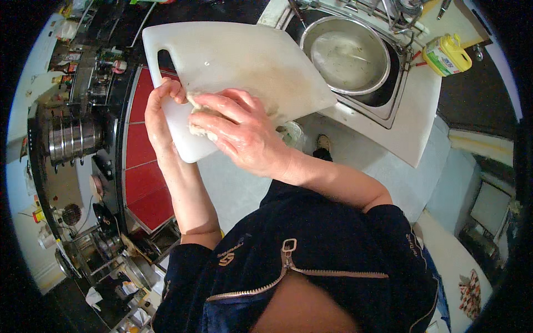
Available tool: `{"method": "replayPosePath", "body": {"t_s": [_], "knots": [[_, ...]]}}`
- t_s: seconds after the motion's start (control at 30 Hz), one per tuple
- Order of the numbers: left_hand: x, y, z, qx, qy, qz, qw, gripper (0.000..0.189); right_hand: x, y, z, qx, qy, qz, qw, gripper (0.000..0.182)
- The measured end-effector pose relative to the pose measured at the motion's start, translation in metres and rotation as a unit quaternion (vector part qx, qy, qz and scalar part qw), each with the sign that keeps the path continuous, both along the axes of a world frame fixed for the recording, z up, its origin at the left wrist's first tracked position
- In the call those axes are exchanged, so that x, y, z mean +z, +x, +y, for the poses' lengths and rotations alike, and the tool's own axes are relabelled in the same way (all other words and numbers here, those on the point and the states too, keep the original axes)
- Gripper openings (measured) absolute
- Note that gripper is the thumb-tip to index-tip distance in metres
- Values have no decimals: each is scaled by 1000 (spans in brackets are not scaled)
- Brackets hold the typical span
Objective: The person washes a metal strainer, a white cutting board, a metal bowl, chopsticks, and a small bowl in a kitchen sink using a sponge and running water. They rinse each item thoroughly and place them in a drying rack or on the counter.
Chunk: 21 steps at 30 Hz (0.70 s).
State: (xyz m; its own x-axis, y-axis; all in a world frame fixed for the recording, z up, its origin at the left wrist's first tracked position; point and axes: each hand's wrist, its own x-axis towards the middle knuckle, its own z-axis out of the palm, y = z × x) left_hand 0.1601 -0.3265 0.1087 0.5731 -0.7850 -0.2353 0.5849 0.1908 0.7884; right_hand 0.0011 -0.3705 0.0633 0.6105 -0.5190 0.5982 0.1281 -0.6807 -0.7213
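A white plastic cutting board (233, 54) with a handle slot is held up at a slant in front of me, its far corner by the sink edge. My left hand (164, 100) grips its left edge near the slot, fingers curled over the rim. My right hand (245, 125) presses a pale, wet cloth (202, 120) onto the board's near left part. Brownish stains show on the board's right half, and a small white bit lies near its middle.
A round steel basin (345, 56) with cloudy water stands in the sink (397, 100) at the upper right. A yellow jug (447, 56) sits on the white counter (420, 125) behind it. Red cabinet fronts (145, 145) and a steel pot (75, 139) are at the left.
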Motion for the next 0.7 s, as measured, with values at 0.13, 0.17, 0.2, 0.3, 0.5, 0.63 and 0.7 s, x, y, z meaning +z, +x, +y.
{"method": "replayPosePath", "body": {"t_s": [0.13, 0.17, 0.2, 0.3, 0.5, 0.63, 0.7], "knots": [[4, -8, 4, 44, 4, 4, 999, 15, -69, -31, -32, -12, -15, 68, 997, 26], [5, -9, 5, 61, -4, 13, 998, 14, -104, -45, -55, 6, -5, 62, 998, 25], [3, -6, 1, 35, -20, 31, 999, 13, -142, -64, -82, -15, -11, 73, 997, 25], [-6, 5, -9, -34, -37, 75, 996, 12, -257, -134, -178, -174, 120, 236, 949, 33], [-8, 6, -5, 2, -23, 18, 1000, 8, -94, -36, -140, -202, 13, 65, 977, 41], [0, 6, -9, 27, 27, 36, 999, 19, -6, 39, -62, -36, -45, -62, 996, 39], [1, 3, -13, 55, 47, 18, 997, 18, -10, 52, -62, 8, -41, -59, 997, 34]]}}
